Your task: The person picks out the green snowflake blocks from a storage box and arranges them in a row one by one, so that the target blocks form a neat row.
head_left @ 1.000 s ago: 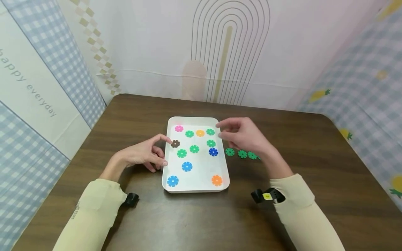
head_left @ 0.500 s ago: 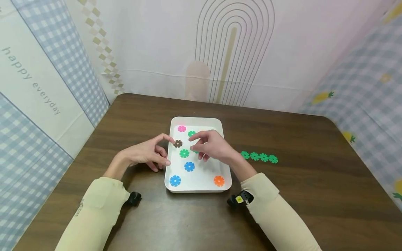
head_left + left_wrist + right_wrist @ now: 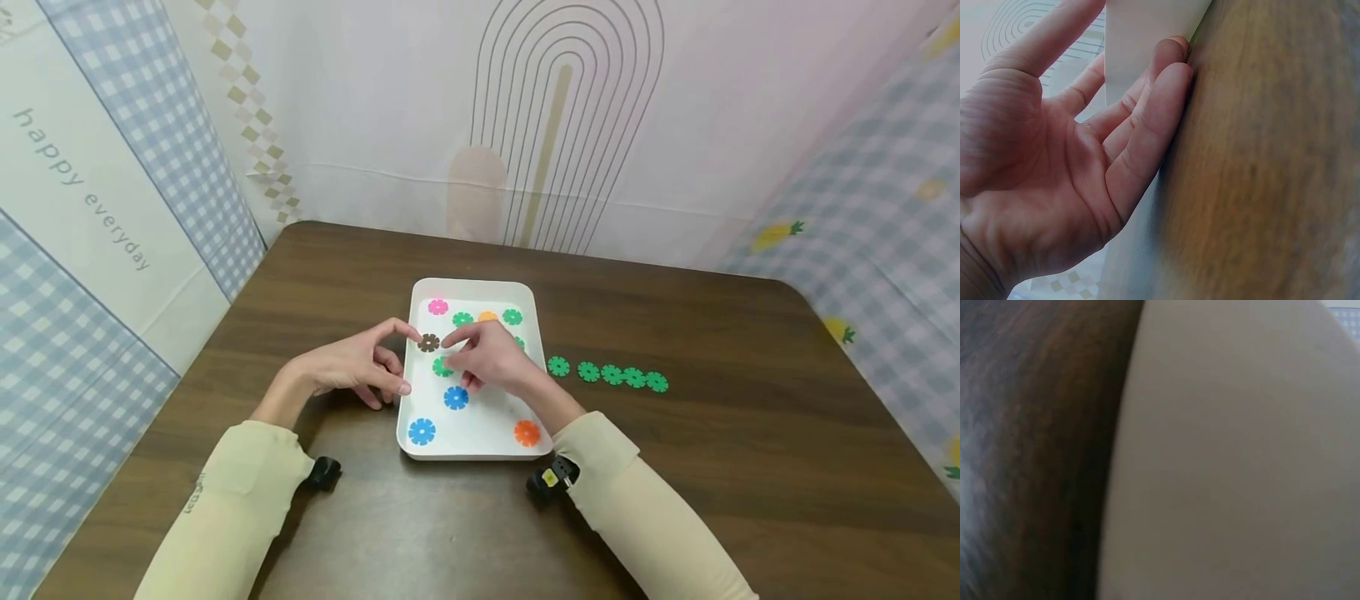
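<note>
A white tray [image 3: 487, 435] holds several slotted plastic snowflake discs. At its left side my left hand [image 3: 348, 364] grips the tray, index finger and thumb at the rim. The left wrist view shows the other fingers [image 3: 1154, 119] against its outer wall. Over the tray's middle, my right hand [image 3: 491, 358] has thumb and index finger apart. Its thumb tip is by a green snowflake disc [image 3: 441, 367], partly covered; whether they touch I cannot tell. A brown snowflake disc [image 3: 428, 342] lies just left of its index fingertip. The tray's wall [image 3: 1229, 450] fills most of the right wrist view.
Several green snowflake discs [image 3: 612, 374] lie in a row on the brown table [image 3: 750, 433], right of the tray. Inside the tray are also pink [image 3: 438, 307], blue [image 3: 456, 397] and orange [image 3: 527, 432] discs. A patterned cloth [image 3: 375, 100] hangs behind.
My right hand has moved left from the tray's right edge to above its middle, then slightly further left and down. The left hand stays at the left rim. The head view has shifted slightly.
</note>
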Tool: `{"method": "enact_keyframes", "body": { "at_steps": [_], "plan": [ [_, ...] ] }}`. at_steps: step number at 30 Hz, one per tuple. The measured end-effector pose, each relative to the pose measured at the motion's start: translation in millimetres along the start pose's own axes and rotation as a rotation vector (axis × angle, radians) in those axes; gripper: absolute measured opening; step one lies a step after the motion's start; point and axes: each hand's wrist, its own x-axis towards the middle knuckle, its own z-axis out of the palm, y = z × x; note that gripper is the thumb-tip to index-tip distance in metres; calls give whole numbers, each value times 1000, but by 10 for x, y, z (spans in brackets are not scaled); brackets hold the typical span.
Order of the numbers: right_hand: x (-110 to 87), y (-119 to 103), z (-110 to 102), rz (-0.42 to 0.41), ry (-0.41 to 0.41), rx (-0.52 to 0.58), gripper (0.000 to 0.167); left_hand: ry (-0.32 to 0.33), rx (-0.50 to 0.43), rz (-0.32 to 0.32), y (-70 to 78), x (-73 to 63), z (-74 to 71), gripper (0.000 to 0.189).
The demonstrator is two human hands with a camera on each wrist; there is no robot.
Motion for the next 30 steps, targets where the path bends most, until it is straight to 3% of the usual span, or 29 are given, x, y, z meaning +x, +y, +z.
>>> {"method": "enact_keyframes", "body": {
  "at_steps": [10, 18, 30],
  "plan": [
    [16, 13, 102, 58, 77, -128, 25, -8, 2, 0, 19, 1, 7, 75],
    [31, -4, 132, 76, 94, -191, 27, -7, 1, 1, 20, -11, 2, 74],
    [24, -6, 140, 5, 73, -261, 28, -7, -9, 1, 23, -15, 9, 75]
  ]
}}
